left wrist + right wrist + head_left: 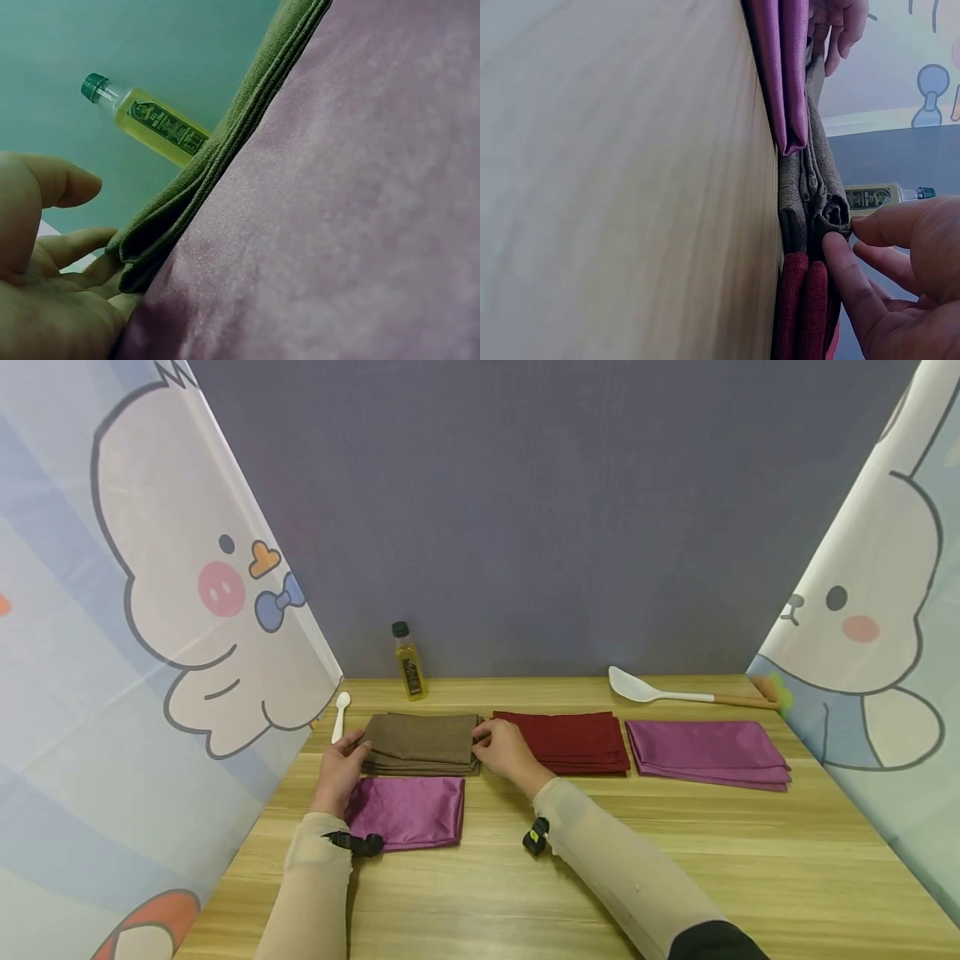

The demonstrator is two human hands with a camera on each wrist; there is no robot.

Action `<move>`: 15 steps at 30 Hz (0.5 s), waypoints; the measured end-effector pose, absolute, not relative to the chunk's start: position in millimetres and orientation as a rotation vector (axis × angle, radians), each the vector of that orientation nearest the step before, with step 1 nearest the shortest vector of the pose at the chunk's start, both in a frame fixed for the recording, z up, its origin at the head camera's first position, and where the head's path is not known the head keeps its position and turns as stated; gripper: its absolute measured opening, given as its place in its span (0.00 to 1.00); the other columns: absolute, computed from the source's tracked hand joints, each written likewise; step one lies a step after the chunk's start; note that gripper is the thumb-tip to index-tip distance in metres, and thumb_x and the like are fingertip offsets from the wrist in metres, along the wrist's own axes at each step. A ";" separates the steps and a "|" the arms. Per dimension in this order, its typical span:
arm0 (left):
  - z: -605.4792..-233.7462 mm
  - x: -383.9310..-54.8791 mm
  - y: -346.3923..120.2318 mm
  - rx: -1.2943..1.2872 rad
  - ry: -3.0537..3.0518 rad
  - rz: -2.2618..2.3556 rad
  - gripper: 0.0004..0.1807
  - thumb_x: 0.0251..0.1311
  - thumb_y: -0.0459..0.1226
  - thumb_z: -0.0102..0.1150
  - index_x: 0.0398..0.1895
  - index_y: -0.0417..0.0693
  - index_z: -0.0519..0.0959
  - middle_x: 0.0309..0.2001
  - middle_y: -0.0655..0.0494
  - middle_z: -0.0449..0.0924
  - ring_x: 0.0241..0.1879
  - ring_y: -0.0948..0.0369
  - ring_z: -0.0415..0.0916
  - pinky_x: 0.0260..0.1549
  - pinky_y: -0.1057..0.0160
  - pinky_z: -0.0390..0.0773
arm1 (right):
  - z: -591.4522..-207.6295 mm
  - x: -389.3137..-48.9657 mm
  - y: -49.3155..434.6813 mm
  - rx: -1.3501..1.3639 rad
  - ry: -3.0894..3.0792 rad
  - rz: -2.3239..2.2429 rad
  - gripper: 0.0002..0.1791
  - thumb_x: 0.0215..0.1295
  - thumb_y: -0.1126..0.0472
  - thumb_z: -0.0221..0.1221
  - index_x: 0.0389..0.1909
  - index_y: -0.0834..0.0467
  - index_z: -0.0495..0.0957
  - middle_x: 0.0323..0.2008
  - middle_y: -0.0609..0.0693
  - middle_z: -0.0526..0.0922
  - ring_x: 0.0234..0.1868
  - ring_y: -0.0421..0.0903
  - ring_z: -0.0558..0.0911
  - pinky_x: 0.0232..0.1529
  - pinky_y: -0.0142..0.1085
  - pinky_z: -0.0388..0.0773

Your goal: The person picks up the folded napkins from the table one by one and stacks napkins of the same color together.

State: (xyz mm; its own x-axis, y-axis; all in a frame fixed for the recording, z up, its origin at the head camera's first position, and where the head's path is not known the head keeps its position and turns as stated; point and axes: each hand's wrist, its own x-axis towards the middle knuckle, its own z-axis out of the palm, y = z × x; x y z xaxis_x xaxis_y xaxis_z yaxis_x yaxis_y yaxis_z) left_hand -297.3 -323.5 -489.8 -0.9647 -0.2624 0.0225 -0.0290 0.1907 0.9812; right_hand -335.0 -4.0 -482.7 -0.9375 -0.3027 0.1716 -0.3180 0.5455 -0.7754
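A folded brown cloth lies in layers between my two hands. My left hand is at its left end; in the left wrist view the thumb stands apart while the fingers touch the cloth's corner. At the other end, my right hand pinches the brown cloth's edge between thumb and finger, as the right wrist view shows. Just in front of it lies a folded shiny purple cloth, beside my left wrist. A folded dark red cloth sits to the right, partly behind my right hand.
Farther right is another folded purple cloth. Behind the cloths stand a green-capped bottle of yellow liquid and, lying down, a white spatula with a wooden handle. A small white spoon lies at the left. Grey and printed panels enclose the wooden table.
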 end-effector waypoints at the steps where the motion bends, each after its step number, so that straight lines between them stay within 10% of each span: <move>1: -489.5 -297.2 -322.9 0.285 -2.274 -1.860 0.29 0.78 0.35 0.53 0.77 0.33 0.64 0.74 0.35 0.66 0.70 0.48 0.67 0.61 0.65 0.68 | -482.7 -334.6 -3.5 0.553 -2.744 1.387 0.15 0.69 0.66 0.68 0.55 0.61 0.86 0.46 0.52 0.86 0.44 0.46 0.85 0.39 0.37 0.84; 9: -489.1 -297.9 -317.7 0.277 -2.224 -1.778 0.28 0.76 0.33 0.57 0.75 0.32 0.67 0.72 0.34 0.70 0.69 0.47 0.69 0.57 0.69 0.70 | -482.1 -330.3 -0.2 0.599 -2.706 1.361 0.13 0.66 0.67 0.70 0.51 0.60 0.87 0.47 0.49 0.82 0.43 0.44 0.82 0.42 0.36 0.83; 15: -488.0 -297.5 -314.5 0.242 -2.171 -1.732 0.27 0.74 0.31 0.58 0.74 0.32 0.69 0.73 0.34 0.69 0.73 0.44 0.65 0.72 0.53 0.66 | -478.2 -322.0 -1.1 0.704 -2.685 1.391 0.12 0.66 0.67 0.70 0.50 0.61 0.87 0.47 0.50 0.82 0.41 0.42 0.82 0.41 0.35 0.83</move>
